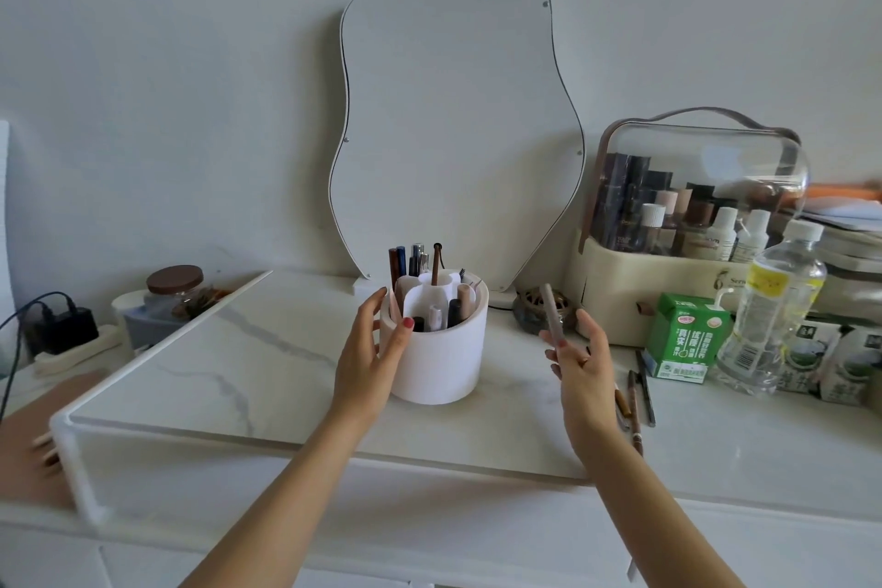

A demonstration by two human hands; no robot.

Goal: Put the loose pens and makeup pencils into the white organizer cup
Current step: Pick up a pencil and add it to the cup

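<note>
Right hand (582,368): I'm pinching slim grey makeup pencil (552,313) low; light, stiff, likely slippery. Left hand (367,349) is gripping round white organizer cup (444,363) at nine o'clock.

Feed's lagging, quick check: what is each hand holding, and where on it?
The right hand pinches a grey pencil near its lower end. The left hand grips the white organizer cup by its upper left side.

Soft, flat daylight, moderately bright. The white organizer cup (441,360) casts only a faint shadow on the table (267,363). Mild glare streaks the clear case lid (706,158) and the water bottle (775,306). The pen (553,315) in the right hand (583,365) is motion-smeared. Wide-angle distortion bows the table's front edge.
</note>
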